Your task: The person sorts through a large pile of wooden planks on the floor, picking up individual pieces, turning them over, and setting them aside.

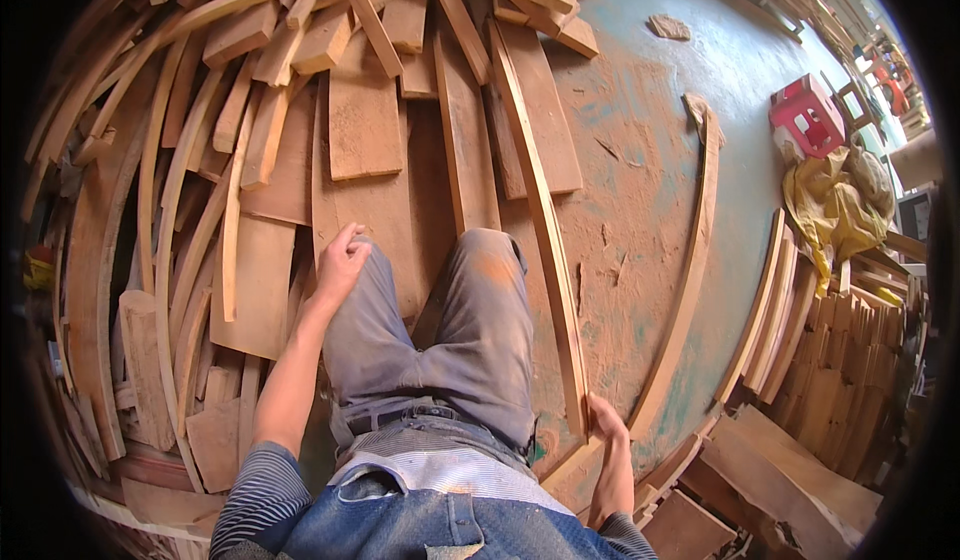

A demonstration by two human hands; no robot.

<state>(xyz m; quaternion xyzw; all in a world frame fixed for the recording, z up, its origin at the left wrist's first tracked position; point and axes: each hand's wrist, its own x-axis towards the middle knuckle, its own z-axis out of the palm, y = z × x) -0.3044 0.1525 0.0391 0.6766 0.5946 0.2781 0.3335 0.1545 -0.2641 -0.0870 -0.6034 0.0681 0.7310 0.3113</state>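
Note:
My left hand (342, 258) rests by my left knee with its fingers curled together, and nothing shows in it. Down at my right side, my right hand (606, 418) is closed at the near end of a long wooden strip (535, 185); its fingers are partly hidden behind the wood. The strip slants away from me, past my right knee, its far end among the piled boards. Between my legs and beyond lie wide flat boards (360, 205), and a short thick board (365, 125) sits on top of them.
Many loose strips and offcuts (240, 90) pile up ahead and left. A long curved plank (690, 260) lies on the dusty green floor (630, 210) to the right. Farther right are a pink plastic stool (806, 118), a yellow sack (830, 205) and stacked wood (840, 370).

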